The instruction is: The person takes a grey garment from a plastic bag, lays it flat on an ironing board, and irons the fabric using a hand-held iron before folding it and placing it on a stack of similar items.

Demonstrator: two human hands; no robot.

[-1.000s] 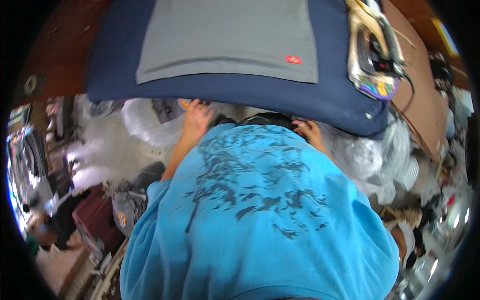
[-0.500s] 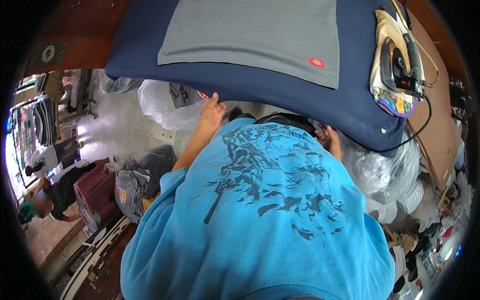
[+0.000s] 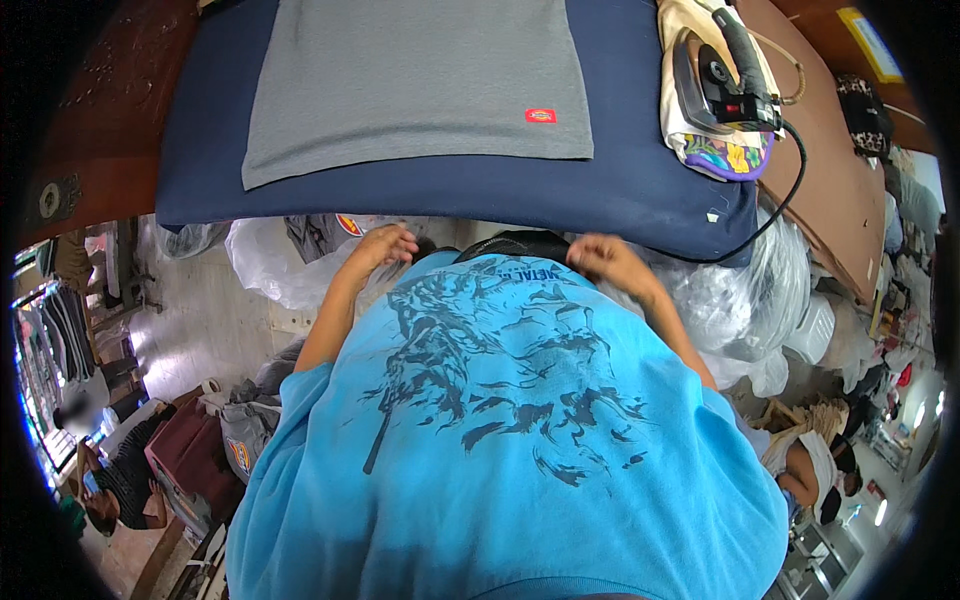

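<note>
A grey knit garment (image 3: 420,90) with a small red label near its hem lies flat on the navy padded ironing table (image 3: 350,193). Just below the table's front edge, my left hand (image 3: 378,248) hangs with loosely bent fingers, open and holding nothing I can see. My right hand (image 3: 612,262) is raised in front of my waist, apart from the table; its fingers are somewhat blurred and loosely bent, and nothing shows in them. At the table's right side an iron (image 3: 703,85) rests on a cream cloth pad (image 3: 684,18) with a flowered, purple-edged end.
The iron's black cord (image 3: 795,190) loops over the table's right corner. Clear plastic bags (image 3: 735,310) bulge beneath it, and more plastic (image 3: 265,260) lies under the left side. A brown board (image 3: 825,180) adjoins on the right. Other people (image 3: 130,475) are at far left and lower right.
My view has shifted, so the table and iron sit further left. My left hand has come off the table edge, and my right hand has risen from beside my waist to in front of it.
</note>
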